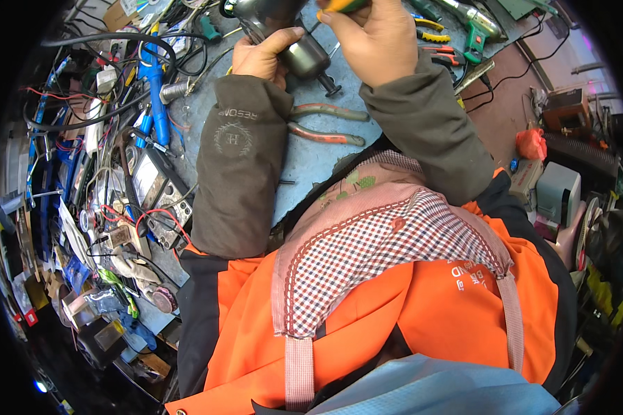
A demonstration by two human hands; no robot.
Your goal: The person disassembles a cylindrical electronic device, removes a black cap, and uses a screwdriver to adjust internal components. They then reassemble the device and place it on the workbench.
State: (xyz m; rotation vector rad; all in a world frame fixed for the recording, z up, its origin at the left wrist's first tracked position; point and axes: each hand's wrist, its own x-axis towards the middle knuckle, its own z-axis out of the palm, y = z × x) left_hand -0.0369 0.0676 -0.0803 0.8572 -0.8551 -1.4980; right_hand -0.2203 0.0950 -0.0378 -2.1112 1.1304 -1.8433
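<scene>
At the top of the head view, my left hand (263,59) is closed round a dark, glossy metal housing (306,57) with a rounded body. A short black stem with a flared end sticks out of its lower side. Right of it, my right hand (381,41) grips a yellow-and-green tool handle (344,5), partly cut off by the top edge. Whether that tool touches the housing is hidden. Below the housing lie pliers with worn red-and-grey handles (329,137), their jaws hidden by my left sleeve.
Tangled cables, a blue tool (156,104) and many loose parts crowd the blue-grey bench (311,166) on the left. Further right lie red-handled pliers (444,54) and a green-handled power tool (475,43). Boxes and a red bag (531,144) stand at the far right.
</scene>
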